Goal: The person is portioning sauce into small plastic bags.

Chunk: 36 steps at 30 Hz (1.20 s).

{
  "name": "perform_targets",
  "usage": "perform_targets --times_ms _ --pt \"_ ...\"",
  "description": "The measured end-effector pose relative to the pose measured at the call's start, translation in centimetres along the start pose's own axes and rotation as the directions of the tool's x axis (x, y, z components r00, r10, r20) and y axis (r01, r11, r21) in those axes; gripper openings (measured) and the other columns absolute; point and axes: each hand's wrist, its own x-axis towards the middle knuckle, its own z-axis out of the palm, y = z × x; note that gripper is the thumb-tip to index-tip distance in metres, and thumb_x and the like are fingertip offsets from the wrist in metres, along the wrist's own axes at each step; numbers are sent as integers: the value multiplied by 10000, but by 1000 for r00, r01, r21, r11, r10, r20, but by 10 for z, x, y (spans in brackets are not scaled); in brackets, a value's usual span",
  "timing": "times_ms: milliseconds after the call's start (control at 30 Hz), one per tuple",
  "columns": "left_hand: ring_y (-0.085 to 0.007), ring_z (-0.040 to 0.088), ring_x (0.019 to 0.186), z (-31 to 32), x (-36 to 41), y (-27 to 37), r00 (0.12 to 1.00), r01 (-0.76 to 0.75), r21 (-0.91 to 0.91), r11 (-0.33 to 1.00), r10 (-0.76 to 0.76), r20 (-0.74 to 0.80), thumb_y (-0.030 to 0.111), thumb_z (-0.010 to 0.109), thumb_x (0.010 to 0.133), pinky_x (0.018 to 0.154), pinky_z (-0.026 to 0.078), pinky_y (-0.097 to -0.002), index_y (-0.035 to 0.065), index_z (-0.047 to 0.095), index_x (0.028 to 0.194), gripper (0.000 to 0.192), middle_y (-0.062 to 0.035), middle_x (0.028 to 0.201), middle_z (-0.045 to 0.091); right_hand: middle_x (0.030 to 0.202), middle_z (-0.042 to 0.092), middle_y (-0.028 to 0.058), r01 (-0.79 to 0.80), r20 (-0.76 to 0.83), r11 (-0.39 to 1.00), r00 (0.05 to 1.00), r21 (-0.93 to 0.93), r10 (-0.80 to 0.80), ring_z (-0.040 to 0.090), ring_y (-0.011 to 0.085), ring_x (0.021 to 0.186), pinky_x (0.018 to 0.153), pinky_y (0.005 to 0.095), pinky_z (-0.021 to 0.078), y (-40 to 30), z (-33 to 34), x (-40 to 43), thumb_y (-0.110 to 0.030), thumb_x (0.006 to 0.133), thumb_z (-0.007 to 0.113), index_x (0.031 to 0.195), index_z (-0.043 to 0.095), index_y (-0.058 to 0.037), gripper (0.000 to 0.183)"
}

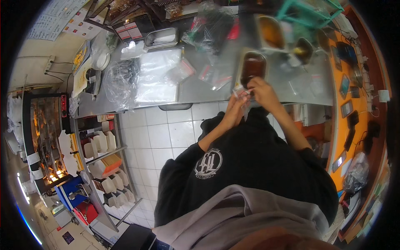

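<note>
Close to the front edge of the steel table (215,97), my left hand (233,109) holds a small clear plastic bag (241,93). My right hand (262,93) is right beside it, fingers bent at the bag's top; whether they pinch the bag or something small is blurred. Just beyond both hands lies a metal tray of dark red-brown sauce (254,67). Several small zip bags with red strips (215,76) lie left of this tray, and a stack of clear plastic sheets or bags (159,75) is farther left.
A metal tray of orange sauce (271,32) stands behind, near a green plastic basket (312,12). An empty-looking steel tray (161,38) sits at the back left. Crumpled clear plastic (122,81) lies on the left. Phones (345,82) rest on the orange counter (336,125) at right.
</note>
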Motion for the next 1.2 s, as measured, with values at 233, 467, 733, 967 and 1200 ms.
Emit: perform_targets --times_ms 233,467,733,967,1200 --pt "-246 407 1162 7 -6 3 999 -8 42 999 10 -50 237 561 826 959 302 -400 77 383 1170 420 -42 1145 434 837 524 139 -41 -74 999 996 -17 40 568 303 773 686 349 473 26 -5 9 91 679 504 821 548 27 162" --pt "-254 405 1168 3 -2 8 999 -29 40 999 31 -40 220 542 839 955 307 -418 71 349 1175 415 -47 1128 416 872 568 152 -131 -86 959 984 251 157 584 263 720 636 290 479 33 7 5 93 733 464 775 544 63 95" --pt "-247 434 1125 3 -2 14 998 11 133 991 -4 -56 240 557 829 923 324 -427 73 349 1184 444 -55 1130 415 821 573 126 -191 -95 907 965 376 243 569 200 615 586 268 477 14 -6 -2 91 757 447 785 537 57 101" --pt "-252 428 1124 4 -3 17 999 13 170 985 -8 -31 211 543 839 901 346 -421 69 333 1234 469 -70 1172 390 817 574 126 -25 -233 970 969 243 83 591 212 668 605 265 486 22 9 -1 92 756 464 769 525 65 69" --pt "-249 413 1142 3 -4 18 999 26 180 983 -20 -36 190 529 844 907 342 -409 68 323 1241 463 -80 1196 370 831 562 139 -40 -235 988 969 146 74 586 265 735 660 291 483 36 4 12 99 725 488 775 540 46 89"
